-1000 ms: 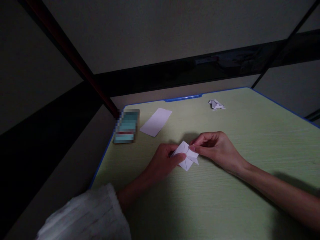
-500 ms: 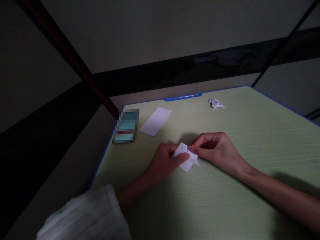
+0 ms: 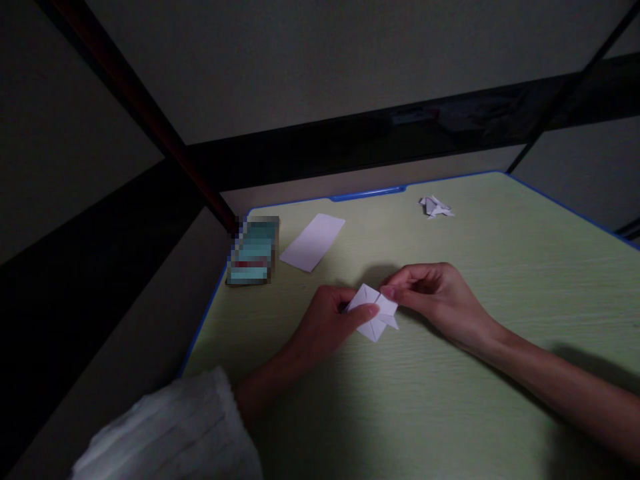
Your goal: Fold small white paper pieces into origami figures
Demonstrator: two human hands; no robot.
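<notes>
A small piece of folded white paper (image 3: pixel 369 328) is held between my two hands, just above the table. Crease lines cross its diamond-shaped face, and a pointed flap sticks out at its lower right. My left hand (image 3: pixel 327 327) grips it from the left, thumb flat on top and fingers hidden beneath. My right hand (image 3: pixel 435 293) pinches the upper right corner between thumb and forefinger, its other fingers curled.
The light green table (image 3: pixel 500 280) has a blue edge. A flat sheet of white paper (image 3: pixel 314 242) lies beyond my left hand, beside a pixelated teal rectangular object (image 3: pixel 253 250). At the back right sits a folded paper figure (image 3: pixel 436 207). A wall panel stands behind.
My right thumb and fingertips have shifted slightly to the right along the paper's upper right corner. The left hand keeps its hold, and the view has moved a little.
</notes>
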